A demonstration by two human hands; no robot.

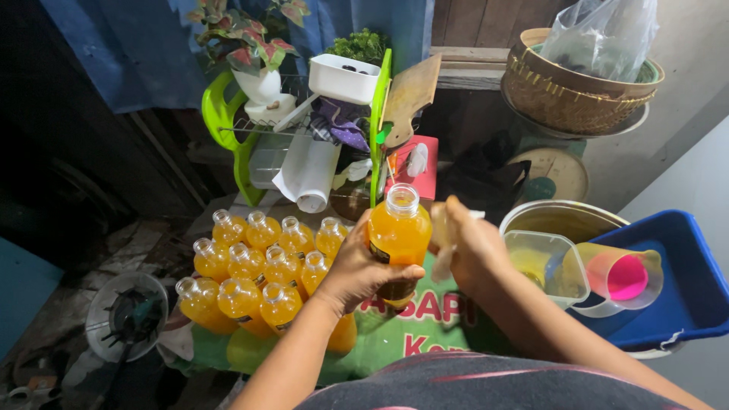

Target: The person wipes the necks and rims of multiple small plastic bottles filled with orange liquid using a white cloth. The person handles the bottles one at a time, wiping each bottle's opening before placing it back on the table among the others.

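1. Left hand wraps around an uncapped bottle of orange juice, held upright above the green mat.
2. Right hand pinches something pale just beside the bottle, too blurred to name.
3. Left, open filled bottles cluster together.
4. Right, a pink-lined jug sits in the blue tub.
5. Beyond, a green dish rack.

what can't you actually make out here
- Head view: what the right hand pinches beside the bottle is blurred.
- Bottle's lower part and label: hidden by the left hand.
- Contents of the clear bag in the woven basket: too dim.
- Blue tub: cut off by the right edge.
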